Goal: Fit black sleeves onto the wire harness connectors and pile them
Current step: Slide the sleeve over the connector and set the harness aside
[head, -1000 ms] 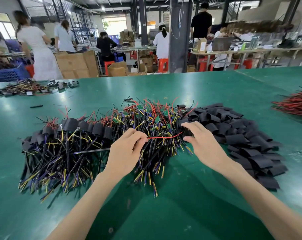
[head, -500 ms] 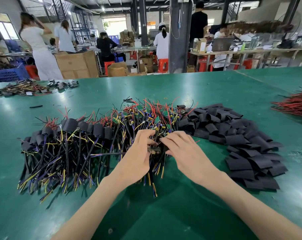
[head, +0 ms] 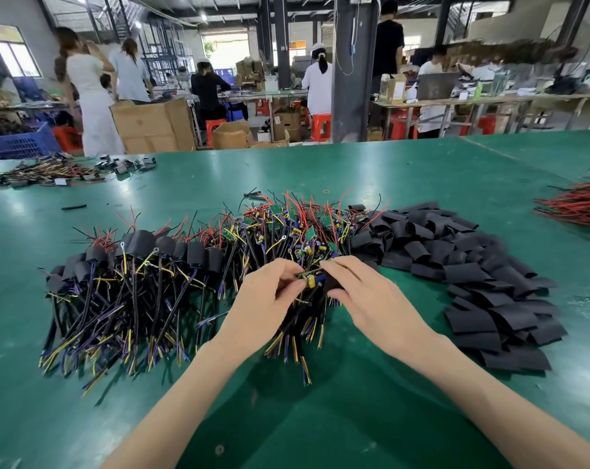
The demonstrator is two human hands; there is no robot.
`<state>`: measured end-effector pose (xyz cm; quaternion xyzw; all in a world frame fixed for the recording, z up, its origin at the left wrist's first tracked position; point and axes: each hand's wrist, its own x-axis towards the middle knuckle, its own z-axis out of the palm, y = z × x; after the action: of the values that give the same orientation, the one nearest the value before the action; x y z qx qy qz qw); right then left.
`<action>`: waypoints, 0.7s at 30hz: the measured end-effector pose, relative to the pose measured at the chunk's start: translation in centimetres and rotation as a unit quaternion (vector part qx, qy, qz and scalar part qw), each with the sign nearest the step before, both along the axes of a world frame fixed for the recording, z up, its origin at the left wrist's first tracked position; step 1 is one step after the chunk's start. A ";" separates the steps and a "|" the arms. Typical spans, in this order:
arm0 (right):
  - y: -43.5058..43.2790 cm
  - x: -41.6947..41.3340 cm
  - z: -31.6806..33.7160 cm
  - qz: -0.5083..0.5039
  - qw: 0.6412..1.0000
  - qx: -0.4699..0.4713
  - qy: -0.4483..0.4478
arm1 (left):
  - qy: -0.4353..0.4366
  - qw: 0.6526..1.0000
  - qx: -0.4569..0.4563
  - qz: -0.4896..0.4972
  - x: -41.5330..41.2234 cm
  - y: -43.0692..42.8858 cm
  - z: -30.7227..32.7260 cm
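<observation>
My left hand (head: 266,299) pinches a wire harness by its small green board with a yellow part (head: 310,278). Just to its right, my right hand (head: 368,299) grips a black sleeve (head: 331,282), holding it against the board's end. Both hands hover over the bare harness heap (head: 297,231) at mid table. A pile of sleeved harnesses (head: 134,275) spreads to the left. Loose flat black sleeves (head: 473,265) lie heaped to the right.
The green table (head: 320,418) runs to the front edge. A bundle of red wires (head: 577,204) lies at the right edge; more harnesses and parts (head: 57,172) lie far left. Behind the table stand people, cardboard boxes (head: 151,126) and a blue crate (head: 19,142).
My right hand left the sleeve heap with a sleeve and met my left hand. The left hand lifted one harness board from the heap, and the sleeve now meets it.
</observation>
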<state>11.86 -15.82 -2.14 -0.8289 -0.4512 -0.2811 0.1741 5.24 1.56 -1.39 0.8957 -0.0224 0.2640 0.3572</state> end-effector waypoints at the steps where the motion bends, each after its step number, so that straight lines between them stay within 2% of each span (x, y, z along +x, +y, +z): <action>1: 0.0 0.0 0.0 0.001 1.000 0.007 0.000 | 0.004 1.000 -0.020 -0.001 0.0 -0.1 0.1; 4: -0.2 0.2 -0.2 0.015 1.000 0.026 0.001 | 0.014 0.999 -0.044 -0.011 -0.1 -0.1 0.2; 8: -0.4 0.8 -0.5 0.049 0.994 0.074 0.072 | 0.028 0.999 -0.042 -0.020 -0.3 -0.1 0.4; 14: -0.7 1.4 -0.6 0.089 0.984 0.076 0.132 | 0.039 0.998 -0.043 -0.025 -0.5 -0.1 0.5; 21: -0.6 0.8 -0.5 0.085 0.991 0.060 0.078 | 0.044 0.997 -0.053 -0.024 -0.6 0.0 0.7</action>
<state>12.70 -16.43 -2.67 -0.7946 -0.4878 -0.2267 0.2815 4.61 1.52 -0.68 0.8852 -0.0144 0.2164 0.4115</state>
